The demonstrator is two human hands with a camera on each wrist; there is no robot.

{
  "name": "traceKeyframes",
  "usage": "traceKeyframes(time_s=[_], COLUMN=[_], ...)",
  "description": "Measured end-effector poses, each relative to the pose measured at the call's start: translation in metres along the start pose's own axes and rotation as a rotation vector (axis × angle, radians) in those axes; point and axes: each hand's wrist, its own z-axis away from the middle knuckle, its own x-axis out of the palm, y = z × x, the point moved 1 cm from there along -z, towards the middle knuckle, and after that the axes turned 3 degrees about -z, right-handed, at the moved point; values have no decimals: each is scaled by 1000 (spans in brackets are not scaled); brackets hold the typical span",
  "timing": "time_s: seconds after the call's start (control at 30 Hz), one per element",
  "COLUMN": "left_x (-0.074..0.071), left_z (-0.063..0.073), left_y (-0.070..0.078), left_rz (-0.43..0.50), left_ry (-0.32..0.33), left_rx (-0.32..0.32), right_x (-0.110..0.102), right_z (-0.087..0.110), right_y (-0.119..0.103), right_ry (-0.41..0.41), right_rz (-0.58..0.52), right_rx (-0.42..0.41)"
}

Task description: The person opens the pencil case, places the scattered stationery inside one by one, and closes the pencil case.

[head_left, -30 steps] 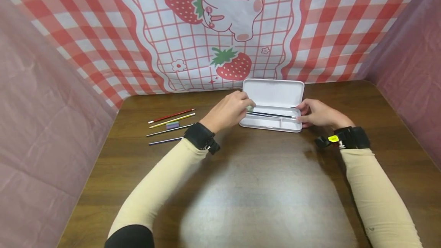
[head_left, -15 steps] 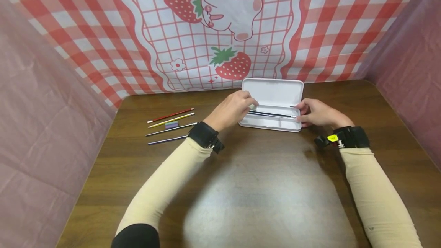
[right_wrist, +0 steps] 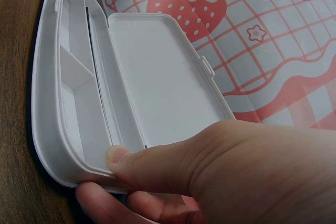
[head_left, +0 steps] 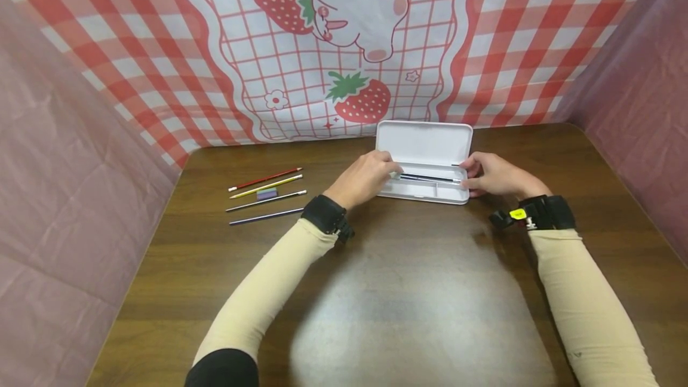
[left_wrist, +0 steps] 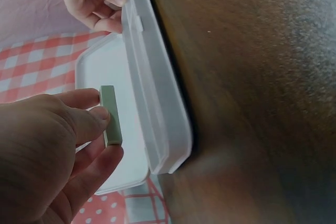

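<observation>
A white pencil case [head_left: 424,141] stands with its lid raised at the back of the table. Dark pencils [head_left: 432,178] lie lengthwise inside, beside a divided front section. My left hand [head_left: 364,179] is over the case's left end; its thumb and fingertips pinch a small pale green block, seemingly an eraser [left_wrist: 111,116]. In the left wrist view this block is in front of the raised lid. At the opposite end my right hand [head_left: 497,175] grips the case, with the thumb [right_wrist: 123,158] on the inner side of the rim and fingers beneath outside.
Left on the wooden table [head_left: 376,291] lie a red pencil [head_left: 266,178], a yellow pencil [head_left: 267,186], two dark pencils [head_left: 266,216] and a purplish eraser [head_left: 266,194]. A checked cloth [head_left: 290,106] hangs right behind the case.
My left hand has shifted a little to the right and lower over the case, still holding the green block. The right hand keeps its grip on the case's end.
</observation>
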Motion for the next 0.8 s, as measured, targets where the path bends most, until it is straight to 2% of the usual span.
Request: traceKeyframes(time_s=[0.03,0.07,0.2,0.23,0.27,0.3,0.4,0.47,0.57,0.6,0.63,0.8], left_x=[4,0,24,17,21,30,39,48,42,32,28,3], left_z=[0,1,2,3,4,4,3,3,4,6,7,10], left_y=[-2,2,-9,-2,-4,-7,-10,-14,-8,2,5,22], left_rz=[14,20,93,96,99,80,-10,-21,18,6,28,18], left_ry=[-2,-23,-19,-45,-46,-33,-28,-22,-60,-74,-81,-109], left_rx=[-5,-14,-16,-23,-21,-9,19,23,1,-9,-18,-30], right_x=[0,0,0,0,0,0,0,0,0,1,1,0], right_z=[0,0,0,0,0,0,0,0,-1,0,0,-1], right_y=[0,1,2,2,2,1,1,1,1,1,1,3], right_ry=[0,0,-1,-1,-1,-2,-2,-1,-3,-4,-5,0], right_rz=[2,4,6,8,8,6,5,4,4,4,3,3], right_rx=[1,2,3,3,2,2,3,4,6,6,7,9])
